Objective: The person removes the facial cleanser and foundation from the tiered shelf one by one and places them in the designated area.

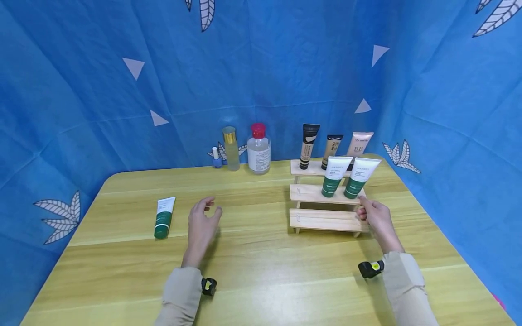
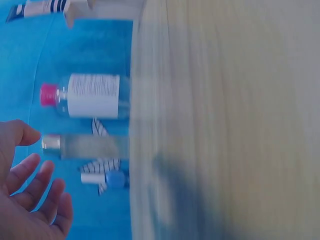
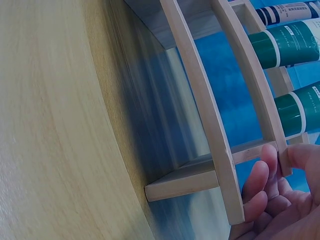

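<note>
My right hand (image 1: 379, 220) pinches the right end of the middle step of a three-step wooden display rack (image 1: 326, 219). In the right wrist view, the thumb lies over that step and the fingertips (image 3: 256, 176) curl under it. Just beside the thumb, a green-and-white squeeze tube (image 1: 360, 179) stands cap down on the middle step, with a matching tube (image 1: 336, 175) to its left. My left hand (image 1: 201, 226) hovers over the table, relaxed and holding nothing. To its left lies a third green-and-white tube (image 1: 164, 218).
Three cosmetic tubes stand on the top step: a black-topped one (image 1: 309, 147), a smaller one (image 1: 331, 151) and a pink one (image 1: 360, 144). Along the table's back edge are a red-capped bottle (image 1: 258, 151), a gold-capped bottle (image 1: 231, 151) and a blue nail polish bottle (image 1: 217, 160). Blue cloth hangs behind.
</note>
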The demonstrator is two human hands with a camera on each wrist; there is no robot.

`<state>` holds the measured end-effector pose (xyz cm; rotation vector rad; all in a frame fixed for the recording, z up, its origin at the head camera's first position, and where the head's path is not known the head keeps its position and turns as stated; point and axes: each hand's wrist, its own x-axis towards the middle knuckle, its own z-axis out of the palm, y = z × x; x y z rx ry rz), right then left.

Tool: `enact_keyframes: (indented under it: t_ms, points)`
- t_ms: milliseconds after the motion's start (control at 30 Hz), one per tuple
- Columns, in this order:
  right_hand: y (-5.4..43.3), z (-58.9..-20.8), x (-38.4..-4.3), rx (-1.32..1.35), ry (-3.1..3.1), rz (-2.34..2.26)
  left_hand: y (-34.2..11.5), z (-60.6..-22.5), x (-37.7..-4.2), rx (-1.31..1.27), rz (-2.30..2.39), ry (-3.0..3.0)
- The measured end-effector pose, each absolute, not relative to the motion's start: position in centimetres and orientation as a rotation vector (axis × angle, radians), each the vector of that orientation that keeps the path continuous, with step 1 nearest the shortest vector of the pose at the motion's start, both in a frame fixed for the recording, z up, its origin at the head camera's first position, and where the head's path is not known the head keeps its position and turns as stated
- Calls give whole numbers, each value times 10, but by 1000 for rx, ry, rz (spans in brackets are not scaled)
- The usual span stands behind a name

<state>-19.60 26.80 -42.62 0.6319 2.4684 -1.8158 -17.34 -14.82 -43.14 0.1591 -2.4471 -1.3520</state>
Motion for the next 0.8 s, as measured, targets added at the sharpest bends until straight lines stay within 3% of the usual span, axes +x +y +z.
enact_keyframes:
  t_ms: [800]
  points:
    - [268, -426, -197, 620, 2460, -1832, -57, -427, -190, -152, -1359, -2569]
